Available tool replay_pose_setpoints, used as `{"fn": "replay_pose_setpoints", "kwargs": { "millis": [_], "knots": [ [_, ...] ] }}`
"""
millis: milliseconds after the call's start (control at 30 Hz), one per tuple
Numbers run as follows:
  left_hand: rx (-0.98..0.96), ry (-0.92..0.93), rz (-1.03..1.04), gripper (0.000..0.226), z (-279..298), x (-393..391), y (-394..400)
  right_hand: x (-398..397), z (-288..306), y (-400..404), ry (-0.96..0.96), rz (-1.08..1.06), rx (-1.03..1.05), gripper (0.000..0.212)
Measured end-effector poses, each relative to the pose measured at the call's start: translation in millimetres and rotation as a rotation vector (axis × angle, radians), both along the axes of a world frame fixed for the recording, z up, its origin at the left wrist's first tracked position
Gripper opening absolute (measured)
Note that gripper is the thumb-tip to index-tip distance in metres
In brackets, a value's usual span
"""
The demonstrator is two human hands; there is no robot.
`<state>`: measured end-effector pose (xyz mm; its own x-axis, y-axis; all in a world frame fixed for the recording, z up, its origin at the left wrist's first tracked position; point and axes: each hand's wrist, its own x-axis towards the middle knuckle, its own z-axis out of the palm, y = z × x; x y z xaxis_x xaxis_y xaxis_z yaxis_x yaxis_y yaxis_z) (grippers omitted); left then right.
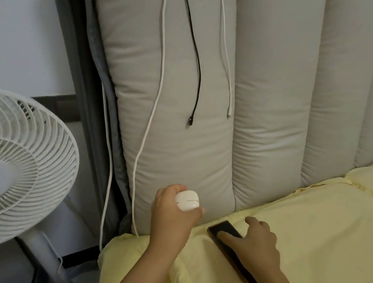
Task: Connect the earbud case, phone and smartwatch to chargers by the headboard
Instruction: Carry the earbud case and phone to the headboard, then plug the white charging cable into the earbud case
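Head view looks down at the padded headboard (177, 89), which I use as my landmark. My left hand (173, 216) is raised just in front of the headboard's lower edge, its grip curled round the white case (187, 200); fingers wrap the far side and the thumb closes under it, so the case is off the bed and near the padding, whether touching it I cannot tell. My right hand (254, 243) lies on the yellow sheet (313, 238) near the foot of the headboard, to the right of the case. Its grip is spread, fingers relaxed, with the thumb resting on the dark phone (233, 252). The phone lies flat on the sheet, its top end close to the headboard's base and its length running away from it under my palm and wrist.

Down the headboard's left panel hang three cables. A black cable (195, 63) ends in a free plug partway down. A short white cable (225, 68) ends just right of it, beside the seam between panels. A long white cable (157, 86) runs left of both, down to the headboard's bottom edge behind my left hand. Left of the headboard, beyond its grey side, stands a white fan (0, 173).
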<state>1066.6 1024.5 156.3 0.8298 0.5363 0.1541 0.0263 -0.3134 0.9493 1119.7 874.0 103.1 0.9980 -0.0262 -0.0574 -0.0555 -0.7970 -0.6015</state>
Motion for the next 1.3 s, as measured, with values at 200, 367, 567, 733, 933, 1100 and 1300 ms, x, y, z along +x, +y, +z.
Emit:
{"fn": "replay_pose_setpoints", "kwargs": {
  "millis": [200, 367, 567, 733, 933, 1100, 1300],
  "knots": [
    [-0.014, -0.082, -0.015, 0.049, 98.0, -0.5, 4.5, 13.6, 113.6, 13.4, -0.326, 0.075, 0.171, 0.043],
    [-0.034, -0.139, 0.016, 0.048, 159.4, 1.4, 18.2, 34.3, 205.2, 50.7, -0.384, 0.114, 0.286, 0.031],
    [-0.046, -0.112, 0.079, 0.047, 155.8, 8.3, 48.5, 72.1, 208.9, 106.4, -0.272, 0.081, 0.309, 0.031],
    [-0.037, -0.109, 0.113, 0.052, 136.1, 11.8, 61.2, 83.0, 182.9, 121.2, -0.233, 0.000, 0.364, 0.029],
    [-0.052, -0.109, 0.085, 0.054, 133.6, 22.5, 55.8, 88.6, 180.7, 113.5, -0.291, -0.031, 0.476, 0.029],
    [-0.048, -0.105, 0.055, 0.053, 137.0, 33.1, 49.9, 107.0, 188.4, 100.5, -0.426, -0.146, 0.490, 0.030],
    [-0.079, -0.130, 0.014, 0.052, 137.1, 46.7, 44.0, 142.5, 189.3, 83.3, -0.391, -0.228, 0.300, 0.040]
  ]
}}
